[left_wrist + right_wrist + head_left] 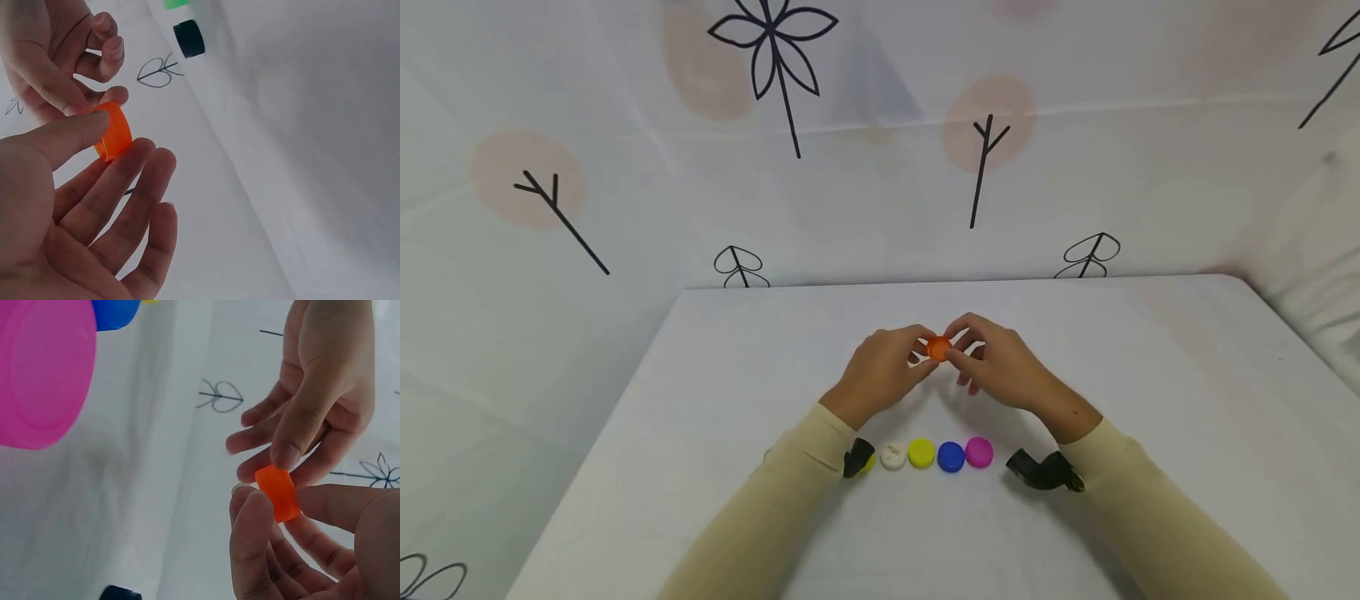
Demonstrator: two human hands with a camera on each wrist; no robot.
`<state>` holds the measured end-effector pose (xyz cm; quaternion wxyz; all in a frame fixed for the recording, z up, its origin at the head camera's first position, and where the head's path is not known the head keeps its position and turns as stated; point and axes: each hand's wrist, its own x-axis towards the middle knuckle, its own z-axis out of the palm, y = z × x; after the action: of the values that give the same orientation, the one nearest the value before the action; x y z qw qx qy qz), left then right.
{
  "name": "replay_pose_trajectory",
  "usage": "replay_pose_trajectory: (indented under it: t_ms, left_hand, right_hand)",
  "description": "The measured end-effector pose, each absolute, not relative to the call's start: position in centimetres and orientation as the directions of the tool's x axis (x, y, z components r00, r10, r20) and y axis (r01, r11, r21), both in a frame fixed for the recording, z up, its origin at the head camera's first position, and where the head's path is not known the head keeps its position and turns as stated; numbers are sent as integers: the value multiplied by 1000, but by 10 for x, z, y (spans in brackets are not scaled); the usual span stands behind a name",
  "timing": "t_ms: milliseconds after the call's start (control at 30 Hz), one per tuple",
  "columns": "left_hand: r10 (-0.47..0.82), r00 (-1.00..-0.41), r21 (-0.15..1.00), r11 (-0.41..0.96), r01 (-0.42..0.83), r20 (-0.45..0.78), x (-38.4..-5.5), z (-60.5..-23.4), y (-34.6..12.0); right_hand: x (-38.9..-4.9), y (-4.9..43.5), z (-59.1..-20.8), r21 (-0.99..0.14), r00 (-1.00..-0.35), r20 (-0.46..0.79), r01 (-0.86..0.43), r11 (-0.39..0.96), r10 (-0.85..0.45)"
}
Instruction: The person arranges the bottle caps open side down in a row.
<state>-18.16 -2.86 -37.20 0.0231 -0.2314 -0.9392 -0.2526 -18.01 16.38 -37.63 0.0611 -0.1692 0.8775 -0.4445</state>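
An orange bottle cap (938,348) is held up over the far part of the table, between both hands. My left hand (886,367) pinches it from the left with thumb and fingertips. From the other side my right hand (996,358) grips its edge between thumb and forefinger. In the left wrist view the left thumb presses on the orange cap (115,132), while the other fingers spread below. The right wrist view shows the orange cap (277,494) side-on, with the fingertips of both hands touching it.
Nearer the body lies a row of caps: a yellow cap (868,465) partly covered by the left wrist camera, a white cap (892,455), another yellow cap (921,452), a blue cap (951,457) and a magenta cap (979,452). A patterned cloth hangs behind the white table (760,350).
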Motion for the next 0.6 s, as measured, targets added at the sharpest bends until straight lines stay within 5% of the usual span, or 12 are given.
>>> replay_pose_trajectory:
  t_ms: [600]
  left_hand:
    - [378,-847,512,677,529,374,-167,-365,-43]
  right_hand:
    - [-173,163,-366,-762,-919,162,-348,546,-360]
